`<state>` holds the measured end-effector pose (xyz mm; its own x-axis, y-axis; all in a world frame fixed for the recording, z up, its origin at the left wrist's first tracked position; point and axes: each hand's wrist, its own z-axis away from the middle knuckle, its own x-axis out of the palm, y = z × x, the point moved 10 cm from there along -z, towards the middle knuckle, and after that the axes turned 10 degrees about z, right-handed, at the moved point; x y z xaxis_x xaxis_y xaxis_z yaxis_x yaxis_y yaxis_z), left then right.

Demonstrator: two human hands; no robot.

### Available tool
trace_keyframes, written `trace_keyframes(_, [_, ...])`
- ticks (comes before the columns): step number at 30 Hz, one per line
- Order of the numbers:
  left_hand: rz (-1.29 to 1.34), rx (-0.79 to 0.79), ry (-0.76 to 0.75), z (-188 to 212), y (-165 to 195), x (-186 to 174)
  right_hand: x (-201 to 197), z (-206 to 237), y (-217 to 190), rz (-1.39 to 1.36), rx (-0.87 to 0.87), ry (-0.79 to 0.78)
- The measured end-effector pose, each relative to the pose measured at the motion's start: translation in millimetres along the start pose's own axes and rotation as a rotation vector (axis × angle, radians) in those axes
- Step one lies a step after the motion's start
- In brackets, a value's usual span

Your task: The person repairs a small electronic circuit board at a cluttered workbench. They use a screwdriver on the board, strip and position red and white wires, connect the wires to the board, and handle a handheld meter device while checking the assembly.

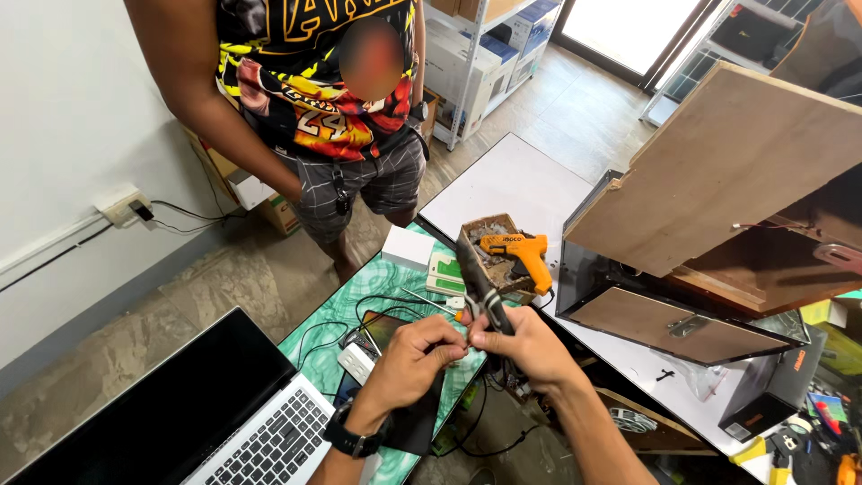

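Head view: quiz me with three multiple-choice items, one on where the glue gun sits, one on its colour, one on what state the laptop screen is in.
1. Where is the glue gun?
A. in a small box behind the hands
B. on the laptop
C. on the floor

2. What colour is its body?
A. blue
B. orange
C. white

3. What state is the laptop in?
A. shut
B. open, screen dark
C. open, screen lit

Answers:
1 A: it rests in the open box on the table beyond the right hand and left hand.
2 B: the body is orange with a black tip.
3 B: the lid is up, keys show, and the screen is black.
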<state>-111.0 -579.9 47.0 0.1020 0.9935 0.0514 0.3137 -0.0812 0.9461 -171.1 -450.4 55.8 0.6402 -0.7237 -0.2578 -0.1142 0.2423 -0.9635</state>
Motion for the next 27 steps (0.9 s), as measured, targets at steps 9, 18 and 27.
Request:
trace_keyframes(9, [0.24, -0.161, 0.24, 1, -41, -2, -5, -6, 46, -0.364, 0.157, 0.277])
trace_keyframes(18, [0.7, -0.216, 0.217, 2, -64, 18, -2, 5, 32, -0.371, 0.112, 0.289])
trace_keyframes(27, [0.645, -0.11, 0.365, -2, -40, 7, 0, 13, 26, -0.376, 0.101, 0.227])
